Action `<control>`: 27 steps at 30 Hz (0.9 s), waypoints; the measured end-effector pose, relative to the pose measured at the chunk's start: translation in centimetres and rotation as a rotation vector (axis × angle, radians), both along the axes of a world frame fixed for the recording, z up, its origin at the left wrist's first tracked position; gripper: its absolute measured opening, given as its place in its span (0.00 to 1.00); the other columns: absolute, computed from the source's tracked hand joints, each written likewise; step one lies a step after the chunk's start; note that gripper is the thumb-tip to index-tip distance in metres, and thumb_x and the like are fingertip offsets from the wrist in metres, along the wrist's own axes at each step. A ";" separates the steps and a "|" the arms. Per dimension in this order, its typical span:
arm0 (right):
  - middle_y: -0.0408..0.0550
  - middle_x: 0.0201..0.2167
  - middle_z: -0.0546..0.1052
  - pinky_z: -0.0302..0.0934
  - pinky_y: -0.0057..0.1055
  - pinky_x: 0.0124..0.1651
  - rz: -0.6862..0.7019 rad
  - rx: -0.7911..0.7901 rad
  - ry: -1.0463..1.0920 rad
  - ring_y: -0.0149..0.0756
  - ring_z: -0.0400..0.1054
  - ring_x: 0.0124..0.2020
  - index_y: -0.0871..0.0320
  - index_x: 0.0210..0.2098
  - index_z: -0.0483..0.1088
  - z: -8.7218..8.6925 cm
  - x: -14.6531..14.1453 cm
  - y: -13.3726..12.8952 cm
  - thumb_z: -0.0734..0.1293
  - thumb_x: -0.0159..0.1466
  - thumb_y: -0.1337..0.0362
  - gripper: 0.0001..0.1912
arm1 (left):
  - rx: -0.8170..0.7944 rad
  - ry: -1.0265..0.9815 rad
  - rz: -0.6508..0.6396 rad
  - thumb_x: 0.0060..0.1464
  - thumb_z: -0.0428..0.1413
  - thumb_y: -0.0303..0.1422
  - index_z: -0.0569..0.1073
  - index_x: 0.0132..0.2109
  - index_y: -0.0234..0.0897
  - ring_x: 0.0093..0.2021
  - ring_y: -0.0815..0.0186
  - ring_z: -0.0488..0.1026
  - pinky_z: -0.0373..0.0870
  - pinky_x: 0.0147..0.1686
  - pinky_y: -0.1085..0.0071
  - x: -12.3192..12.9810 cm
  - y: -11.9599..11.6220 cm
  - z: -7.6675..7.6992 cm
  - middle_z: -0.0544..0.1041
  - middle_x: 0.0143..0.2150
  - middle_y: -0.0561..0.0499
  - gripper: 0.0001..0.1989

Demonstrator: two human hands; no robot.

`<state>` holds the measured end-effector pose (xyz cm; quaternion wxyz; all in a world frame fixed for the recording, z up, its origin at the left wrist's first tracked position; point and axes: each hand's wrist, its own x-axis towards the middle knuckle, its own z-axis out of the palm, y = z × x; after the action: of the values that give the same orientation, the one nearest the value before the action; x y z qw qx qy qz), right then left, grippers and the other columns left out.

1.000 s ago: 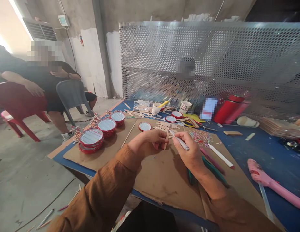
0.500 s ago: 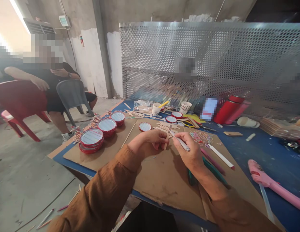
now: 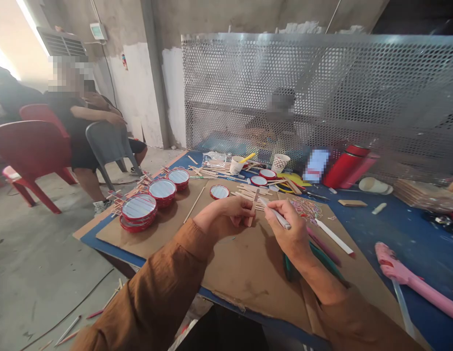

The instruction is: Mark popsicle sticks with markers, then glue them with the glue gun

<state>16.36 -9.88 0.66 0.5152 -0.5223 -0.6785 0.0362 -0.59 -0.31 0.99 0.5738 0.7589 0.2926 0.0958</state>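
Wooden craft stick [image 3: 253, 215] pinched in the left hand [image 3: 226, 212], white marker [image 3: 278, 219] gripped in the right hand [image 3: 289, 229], both held just above a brown cardboard sheet [image 3: 254, 282]
Left hand narrow, fingertips closed on the lower part of the tilted stick; right hand narrow around the marker barrel, its tip just beside the stick's top end, contact impossible to tell; sheet lying on a blue worktop [image 3: 405, 258], with loose craft sticks [image 3: 248, 191] beyond the hands and stacked red-rimmed round frames [image 3: 138, 208] to the left; risk of the thin stick twisting or slipping from so small a pinch under marker pressure, or of the marker tip skidding off the narrow wood onto the fingers
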 end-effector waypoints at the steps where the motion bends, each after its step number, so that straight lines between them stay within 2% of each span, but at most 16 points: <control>1: 0.44 0.27 0.78 0.65 0.28 0.31 0.005 -0.001 -0.002 0.34 0.73 0.27 0.54 0.35 0.69 0.0 0.0 0.0 0.65 0.64 0.57 0.08 | -0.002 -0.003 0.002 0.56 0.54 0.31 0.69 0.30 0.34 0.20 0.74 0.66 0.64 0.24 0.76 0.0 0.0 0.0 0.73 0.25 0.54 0.08; 17: 0.45 0.29 0.79 0.66 0.30 0.35 0.036 -0.017 -0.052 0.35 0.74 0.30 0.54 0.36 0.69 0.1 -0.1 0.0 0.64 0.64 0.58 0.07 | 0.003 -0.017 0.023 0.56 0.56 0.31 0.69 0.30 0.34 0.20 0.74 0.66 0.64 0.24 0.76 -0.1 -0.1 -0.1 0.74 0.25 0.54 0.07; 27: 0.45 0.31 0.80 0.66 0.30 0.35 0.047 -0.020 -0.051 0.36 0.75 0.31 0.54 0.37 0.69 -0.1 -0.1 0.3 0.64 0.64 0.57 0.07 | 0.025 0.053 0.001 0.60 0.53 0.31 0.70 0.31 0.34 0.21 0.74 0.67 0.66 0.25 0.75 0.0 0.0 0.3 0.74 0.26 0.54 0.09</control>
<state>16.31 -9.60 0.56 0.4915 -0.5121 -0.7031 0.0421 -0.58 -0.30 1.26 0.5561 0.7684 0.3067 0.0795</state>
